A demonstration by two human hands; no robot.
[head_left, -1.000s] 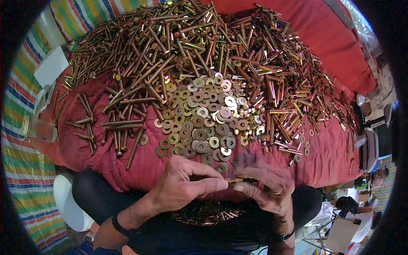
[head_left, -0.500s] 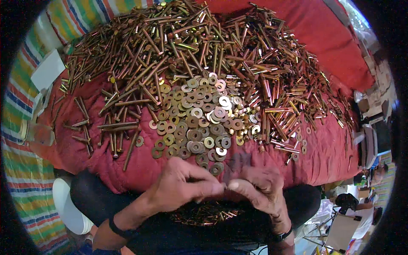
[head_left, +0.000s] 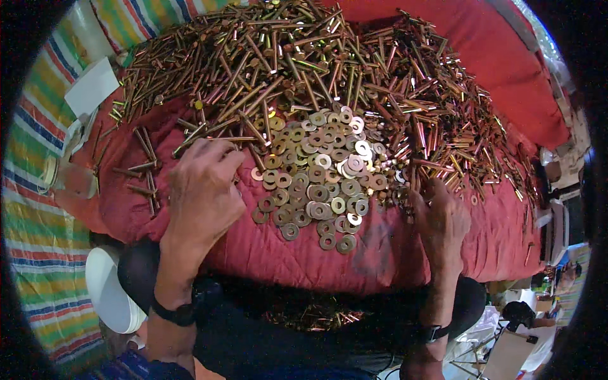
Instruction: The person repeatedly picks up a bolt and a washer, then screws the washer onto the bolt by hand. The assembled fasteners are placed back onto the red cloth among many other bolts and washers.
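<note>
My left hand (head_left: 206, 187) is over the loose bolts at the left, fingers curled down among them; whatever they grip is hidden behind the hand. At the lower edge of the right-hand pile of coppery rods or sleeves (head_left: 437, 133), my right hand (head_left: 441, 218) has its thumb and fingers bent together. I cannot make out what is between them. Between the hands lies a heap of flat round washers (head_left: 310, 190), with small nut-like pieces (head_left: 396, 174) along its right side. Long bolts (head_left: 253, 82) are piled behind the washers.
A red padded cloth (head_left: 278, 259) lies under the metal parts. At left are a white box (head_left: 92, 88), a clear jar (head_left: 73, 180) and a white bucket (head_left: 114, 288), by a striped sheet (head_left: 38, 234). More metal pieces (head_left: 316, 316) lie low between my legs.
My hands were together near the front edge, fingertips nearly touching. They have parted: the left moved up and left to the bolts, the right up and right to the coppery pile.
</note>
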